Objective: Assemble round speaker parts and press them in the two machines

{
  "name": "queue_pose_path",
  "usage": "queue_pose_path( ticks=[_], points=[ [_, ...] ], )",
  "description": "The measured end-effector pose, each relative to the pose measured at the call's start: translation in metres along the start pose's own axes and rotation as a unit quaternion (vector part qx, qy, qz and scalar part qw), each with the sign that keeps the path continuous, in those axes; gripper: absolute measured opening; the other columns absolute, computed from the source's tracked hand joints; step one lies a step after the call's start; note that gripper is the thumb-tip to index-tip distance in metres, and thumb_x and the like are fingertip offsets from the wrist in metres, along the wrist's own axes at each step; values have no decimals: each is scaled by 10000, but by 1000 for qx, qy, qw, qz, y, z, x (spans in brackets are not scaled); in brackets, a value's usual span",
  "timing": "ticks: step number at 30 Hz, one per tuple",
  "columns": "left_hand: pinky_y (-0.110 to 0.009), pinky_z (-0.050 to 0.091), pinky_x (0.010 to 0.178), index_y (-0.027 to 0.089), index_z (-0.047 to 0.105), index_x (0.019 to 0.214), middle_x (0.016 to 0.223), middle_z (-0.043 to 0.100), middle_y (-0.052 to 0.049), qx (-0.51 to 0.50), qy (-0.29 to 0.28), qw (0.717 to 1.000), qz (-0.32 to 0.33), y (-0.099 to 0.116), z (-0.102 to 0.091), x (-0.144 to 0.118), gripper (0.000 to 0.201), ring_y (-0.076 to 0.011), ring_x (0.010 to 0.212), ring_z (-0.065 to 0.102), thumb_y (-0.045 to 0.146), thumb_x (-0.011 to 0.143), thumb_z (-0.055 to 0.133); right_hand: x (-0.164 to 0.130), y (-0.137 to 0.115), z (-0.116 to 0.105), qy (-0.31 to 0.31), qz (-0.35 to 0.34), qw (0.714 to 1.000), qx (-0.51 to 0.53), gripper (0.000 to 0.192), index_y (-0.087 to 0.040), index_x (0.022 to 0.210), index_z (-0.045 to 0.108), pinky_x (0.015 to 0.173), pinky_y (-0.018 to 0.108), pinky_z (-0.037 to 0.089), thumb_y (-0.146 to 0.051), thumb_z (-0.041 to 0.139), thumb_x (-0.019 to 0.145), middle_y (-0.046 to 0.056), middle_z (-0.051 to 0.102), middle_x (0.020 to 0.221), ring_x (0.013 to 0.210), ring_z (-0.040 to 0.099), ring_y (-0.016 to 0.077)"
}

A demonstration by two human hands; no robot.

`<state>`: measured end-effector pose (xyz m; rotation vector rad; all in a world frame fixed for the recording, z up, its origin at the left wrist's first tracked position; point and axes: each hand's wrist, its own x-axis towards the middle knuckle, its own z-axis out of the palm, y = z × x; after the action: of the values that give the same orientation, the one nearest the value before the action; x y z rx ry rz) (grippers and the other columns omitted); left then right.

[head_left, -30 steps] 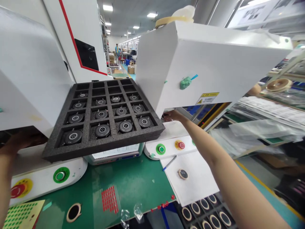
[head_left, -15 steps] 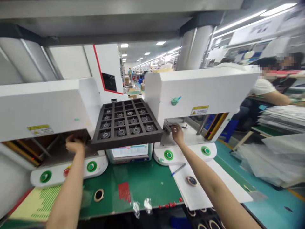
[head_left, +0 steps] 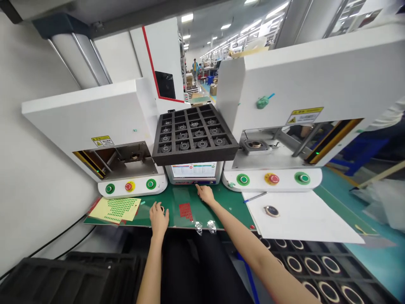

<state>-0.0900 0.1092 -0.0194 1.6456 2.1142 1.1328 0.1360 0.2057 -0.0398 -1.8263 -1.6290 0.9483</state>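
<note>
My left hand (head_left: 159,218) is low over the green mat (head_left: 172,196), its fingers spread around a small round watch-like piece (head_left: 162,209) that they partly cover. Whether the fingers grip the piece, I cannot tell. My right hand (head_left: 206,194) holds nothing; its index finger reaches the lower edge of the screen unit (head_left: 182,182). In the right press (head_left: 284,88) a round gold-rimmed piece (head_left: 255,144) sits on a fixture. Another round piece (head_left: 135,156) sits on the fixture inside the left press (head_left: 95,114).
A black compartment tray (head_left: 196,154) with several round parts stands above the screen. Another round piece (head_left: 272,211) and a pen (head_left: 255,197) lie on white paper (head_left: 303,215). A yellow sticker sheet (head_left: 122,210) is at left. Below right, a dark tray (head_left: 344,264) holds several rings.
Both hands have come out of the presses. The left has moved down to the round piece on the mat, the right to the screen's lower edge. The view has shifted.
</note>
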Motion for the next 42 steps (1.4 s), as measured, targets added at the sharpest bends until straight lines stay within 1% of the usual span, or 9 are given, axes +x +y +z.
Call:
queue_pose_path(
  ticks=[6, 12, 15, 18, 24, 27, 31, 35, 42],
  points=[
    [-486, 441, 1006, 139, 650, 946, 1055, 652, -75, -14, -50, 998, -41, -8, -13, 1, 131, -238, 1087, 588, 252, 880, 652, 1, -11, -1, 16, 29, 999, -5, 294, -169, 1174, 611, 862, 398, 558, -368, 582, 959, 83, 631, 1184, 995, 642, 201],
    [-491, 444, 1024, 145, 641, 1007, 1161, 636, -98, -122, -46, 986, -107, 12, -23, 1, 188, -252, 1147, 579, 278, 875, 651, -18, -30, -11, 28, 20, 998, 46, 295, -163, 1174, 608, 845, 390, 563, -363, 585, 958, 86, 632, 1173, 980, 645, 195],
    [-471, 518, 935, 131, 636, 1025, 1097, 665, -154, -222, -57, 963, -143, 32, -36, -10, 288, -269, 1026, 661, 378, 880, 603, -49, -39, -19, 23, -29, 994, 99, 265, -152, 1100, 630, 753, 334, 576, -372, 580, 962, 53, 662, 1052, 861, 658, 163],
    [-417, 585, 801, 119, 652, 1009, 948, 714, -172, -336, -113, 922, -156, 60, -51, -33, 477, -256, 848, 719, 556, 874, 518, -100, -47, -29, 30, -102, 981, 162, 251, -140, 955, 649, 671, 289, 568, -384, 591, 951, 19, 674, 880, 728, 650, 130],
    [-314, 599, 651, 179, 719, 936, 894, 739, -118, -449, -195, 861, -140, 126, -81, -83, 510, -213, 711, 709, 638, 715, 706, -197, -70, -66, 100, -224, 926, 288, 224, -203, 864, 661, 774, 318, 585, -424, 627, 868, 54, 706, 886, 847, 682, 185],
    [-271, 579, 567, 218, 737, 887, 789, 714, -70, -459, -197, 863, -79, 151, -94, -101, 358, -180, 632, 682, 556, 771, 715, -225, -83, -80, 120, -275, 890, 343, 43, -219, 860, 653, 716, 267, 590, -255, 671, 846, 31, 704, 852, 787, 684, 151],
    [-216, 542, 506, 214, 727, 941, 817, 689, -35, -452, -159, 876, 58, 163, -109, -118, 170, -116, 568, 644, 343, 906, 623, -250, -92, -88, 125, -338, 845, 395, 187, -226, 879, 647, 643, 230, 578, -62, 695, 803, 0, 685, 773, 712, 673, 129],
    [-187, 527, 574, 216, 701, 1066, 871, 664, -20, -386, -160, 897, 142, 158, -120, -126, 180, -89, 639, 635, 204, 937, 576, -263, -94, -93, 121, -353, 832, 410, 288, -225, 917, 657, 667, 239, 570, 22, 692, 773, -1, 684, 801, 736, 671, 127],
    [-231, 524, 713, 220, 674, 1160, 955, 709, -44, -288, -155, 910, 257, 154, -133, -125, 238, -136, 806, 645, 220, 938, 587, -269, -94, -99, 121, -390, 817, 408, 343, -203, 932, 661, 716, 246, 558, 95, 653, 762, 1, 690, 805, 767, 671, 123]
  ],
)
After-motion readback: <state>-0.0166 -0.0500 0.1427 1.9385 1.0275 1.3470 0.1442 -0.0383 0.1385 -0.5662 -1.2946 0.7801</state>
